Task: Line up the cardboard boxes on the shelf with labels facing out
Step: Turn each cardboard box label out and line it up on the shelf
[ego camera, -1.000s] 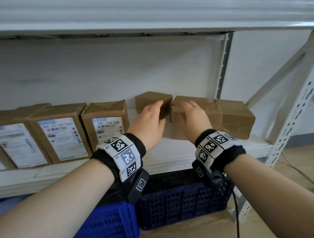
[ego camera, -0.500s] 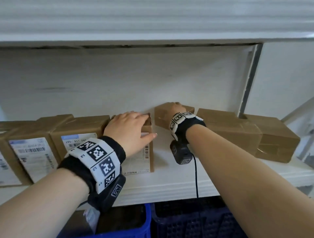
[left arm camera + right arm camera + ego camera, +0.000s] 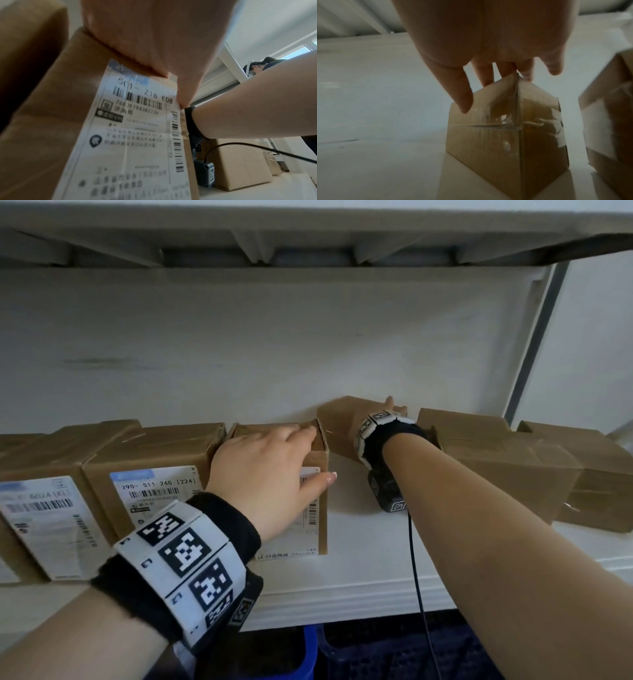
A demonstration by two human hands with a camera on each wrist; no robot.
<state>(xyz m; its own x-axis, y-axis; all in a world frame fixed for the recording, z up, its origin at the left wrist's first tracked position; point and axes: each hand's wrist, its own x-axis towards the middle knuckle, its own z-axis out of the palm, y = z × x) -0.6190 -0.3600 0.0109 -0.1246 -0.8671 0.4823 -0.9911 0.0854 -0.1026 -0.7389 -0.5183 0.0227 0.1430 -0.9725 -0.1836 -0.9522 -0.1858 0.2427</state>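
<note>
Three labelled cardboard boxes stand in a row at the shelf's (image 3: pixel 359 559) left front, labels outward. My left hand (image 3: pixel 267 467) lies flat on top of the rightmost one, the labelled box (image 3: pixel 308 522), thumb stretched across its front edge; the left wrist view shows the palm (image 3: pixel 154 33) above that label (image 3: pixel 133 135). A small plain box (image 3: pixel 337 422) sits turned corner-forward near the back wall. My right hand (image 3: pixel 387 407) holds its top, thumb on the left face and fingers over the back, as the right wrist view shows: right hand (image 3: pixel 488 75), small box (image 3: pixel 505 128).
Two larger plain boxes (image 3: pixel 496 460) (image 3: pixel 599 474) lie askew at the right, no labels showing. The upper shelf (image 3: pixel 308 251) hangs low overhead, with an upright post (image 3: pixel 534 337) at the right. Blue crates (image 3: pixel 308 655) stand below. A cable (image 3: pixel 416 577) hangs from my right wrist.
My left hand has left the small box and settled on the third labelled box. My right hand has moved left from the larger box onto the small one. The view has come closer.
</note>
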